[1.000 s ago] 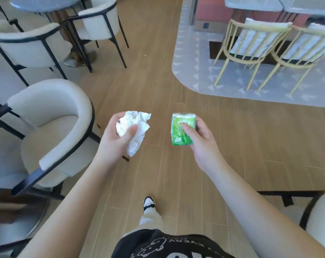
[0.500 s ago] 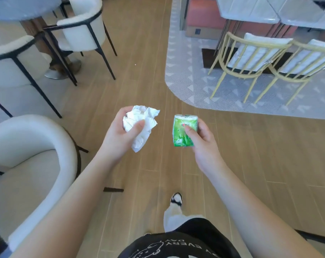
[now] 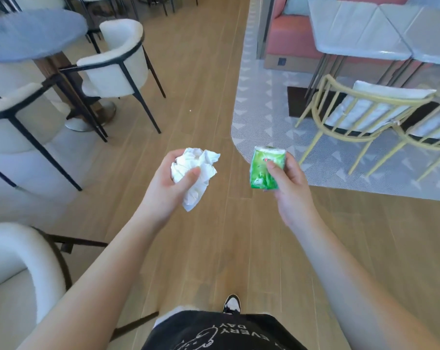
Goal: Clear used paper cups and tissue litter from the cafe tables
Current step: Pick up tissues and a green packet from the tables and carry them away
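My left hand [image 3: 169, 184] is closed around a crumpled white tissue [image 3: 196, 170], which bulges out above the thumb and hangs down to the right. My right hand [image 3: 288, 184] grips a small green tissue pack [image 3: 263, 170] between thumb and fingers, held upright. Both hands are out in front of me at waist height, over the wooden floor, about a hand's width apart. No paper cup is in view.
A round grey table [image 3: 32, 34] with white black-framed armchairs [image 3: 115, 64] stands at the left. Another white armchair [image 3: 17, 279] is close at my lower left. At the right, yellow-framed chairs [image 3: 360, 109] stand on a patterned rug [image 3: 264, 117] beside pale tables [image 3: 352, 31]. A wooden aisle runs ahead.
I have walked forward along the aisle: the near white armchair slid back to my lower left, and the round table and yellow chairs came closer. Both hands keep their hold.
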Demonstrator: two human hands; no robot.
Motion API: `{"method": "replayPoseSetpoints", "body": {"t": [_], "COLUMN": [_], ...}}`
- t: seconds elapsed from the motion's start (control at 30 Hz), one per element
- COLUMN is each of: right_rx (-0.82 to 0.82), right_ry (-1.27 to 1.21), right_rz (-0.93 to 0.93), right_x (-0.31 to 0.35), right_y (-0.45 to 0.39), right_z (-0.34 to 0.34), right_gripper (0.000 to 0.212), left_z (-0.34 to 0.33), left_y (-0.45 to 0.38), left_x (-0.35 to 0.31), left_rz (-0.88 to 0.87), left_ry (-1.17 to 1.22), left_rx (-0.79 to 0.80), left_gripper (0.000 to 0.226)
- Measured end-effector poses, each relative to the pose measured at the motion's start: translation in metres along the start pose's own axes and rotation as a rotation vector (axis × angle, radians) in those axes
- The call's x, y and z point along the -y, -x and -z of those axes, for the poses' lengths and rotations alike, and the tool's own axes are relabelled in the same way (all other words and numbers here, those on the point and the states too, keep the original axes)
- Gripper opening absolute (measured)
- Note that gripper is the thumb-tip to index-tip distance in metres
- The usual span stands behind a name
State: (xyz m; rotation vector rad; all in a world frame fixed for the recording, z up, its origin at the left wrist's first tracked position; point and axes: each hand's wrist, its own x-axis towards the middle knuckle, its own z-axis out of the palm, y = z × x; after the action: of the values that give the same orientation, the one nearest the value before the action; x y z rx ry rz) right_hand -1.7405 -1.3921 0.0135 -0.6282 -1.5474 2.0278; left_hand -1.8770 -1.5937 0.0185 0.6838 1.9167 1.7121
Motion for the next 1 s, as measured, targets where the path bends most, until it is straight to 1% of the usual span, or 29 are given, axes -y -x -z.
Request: {"method": "replayPoseSetpoints", "body": {"t": [0.07, 0.17, 0.37, 0.53, 0.63, 0.73, 0.8, 1.0], "right_rx": [0.031, 0.059, 0.096, 0.041, -0.004, -0.009, -0.006, 0.004], "right_ry": [0.009, 0.004, 0.037, 0.070, 0.081, 0.072, 0.069, 0.036], "right_rz": [0.019, 0.010, -0.006, -0.017, -0.009, -0.003, 0.000, -0.015], "right_x": [0.002, -0.005, -0.021, -0.018, -0.014, -0.011, -0.011, -0.019], "right_y": [-0.033, -0.082, -0.187, -0.278, -0.330, -0.379, -0.412, -0.520], "right_z": [-0.004, -0.018, -0.053, -0.080, -0.093, -0.105, -0.109, -0.101], "right_gripper": [0.020, 0.024, 0.018, 0.017, 0.017, 0.015, 0.014, 0.018], "left_z": [0.002, 0.007, 0.032, 0.061, 0.076, 0.087, 0.091, 0.082], "left_y": [-0.033, -0.084, -0.199, -0.294, -0.348, -0.399, -0.432, -0.547], "left_x": [0.000, 0.005, 0.021, 0.020, 0.017, 0.016, 0.017, 0.021], "left_rz": [-0.003, 0.015, 0.028, 0.041, 0.041, 0.037, 0.032, 0.050], "left_ry": [-0.020, -0.019, -0.009, 0.047, 0.037, 0.036, 0.042, 0.050], "left_rx": [-0.009, -0.023, -0.037, -0.035, -0.003, -0.011, -0.020, -0.024], "left_gripper": [0.035, 0.035, 0.035, 0.039, 0.040, 0.043, 0.045, 0.048]}}
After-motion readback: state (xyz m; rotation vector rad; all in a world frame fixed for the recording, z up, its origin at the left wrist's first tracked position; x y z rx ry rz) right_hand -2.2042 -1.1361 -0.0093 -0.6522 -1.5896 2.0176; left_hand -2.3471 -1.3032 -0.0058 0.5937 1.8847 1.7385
